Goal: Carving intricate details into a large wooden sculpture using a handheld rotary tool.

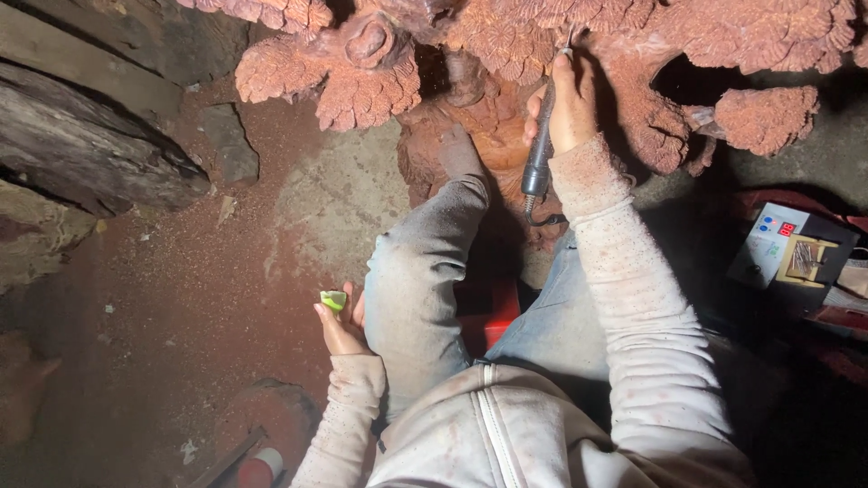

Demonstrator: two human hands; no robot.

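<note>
A large reddish wood carving [506, 54] with leaf-like textured clusters fills the top of the head view. My right hand [568, 104] is raised against it, gripping a slim black rotary carving tool [540, 154] whose tip touches the wood and whose cord hangs below. My left hand [342, 325] rests low beside my left knee, fingers curled around a small green wedge-shaped piece [334, 299]. I sit with dusty grey trousers and a pale zip jacket, my legs stretched toward the carving's base.
Red sawdust covers the concrete floor [181, 298]. Rough dark logs [81, 154] lie at the left. A small control box [779, 244] with a red display sits at the right. A red seat [493, 312] shows between my legs. A red-and-white can [260, 470] stands at the bottom.
</note>
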